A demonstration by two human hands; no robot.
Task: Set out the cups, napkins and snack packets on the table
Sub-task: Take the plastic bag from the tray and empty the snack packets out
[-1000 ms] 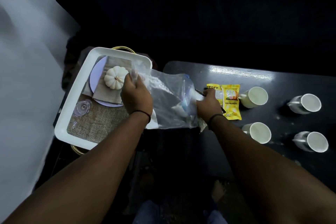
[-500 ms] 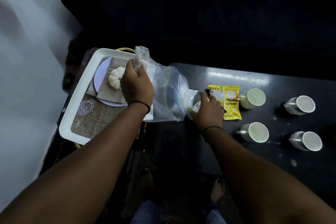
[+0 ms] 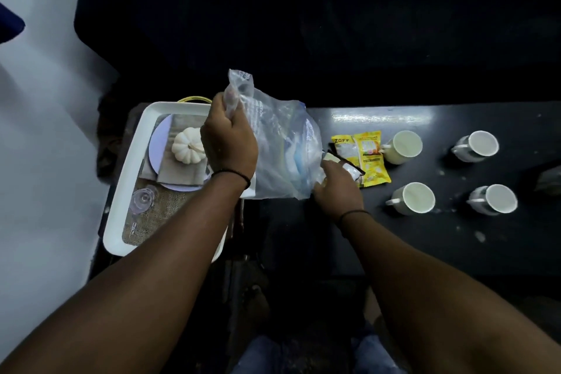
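Observation:
My left hand [image 3: 227, 143] grips the top of a clear plastic bag [image 3: 282, 143] and holds it up between the tray and the black table [image 3: 455, 237]. My right hand [image 3: 337, 188] is at the bag's lower right corner, fingers curled around a small dark-edged packet [image 3: 349, 168]. Two yellow snack packets [image 3: 365, 155] lie on the table just right of that hand. Several white cups stand in two rows further right, the nearest ones being a cup [image 3: 405, 147] and a cup [image 3: 414, 197]. The bag holds pale and blue contents I cannot identify.
A white tray [image 3: 127, 185] at the left carries a small white pumpkin [image 3: 188, 150] on a plate and cloth, a clear glass [image 3: 142, 200] and burlap matting. A pale wall runs along the left. A dark object [image 3: 549, 181] sits at the table's right edge.
My left hand has lifted the bag higher and more upright. My right hand has drawn a small packet out from the bag's lower edge, toward the yellow packets.

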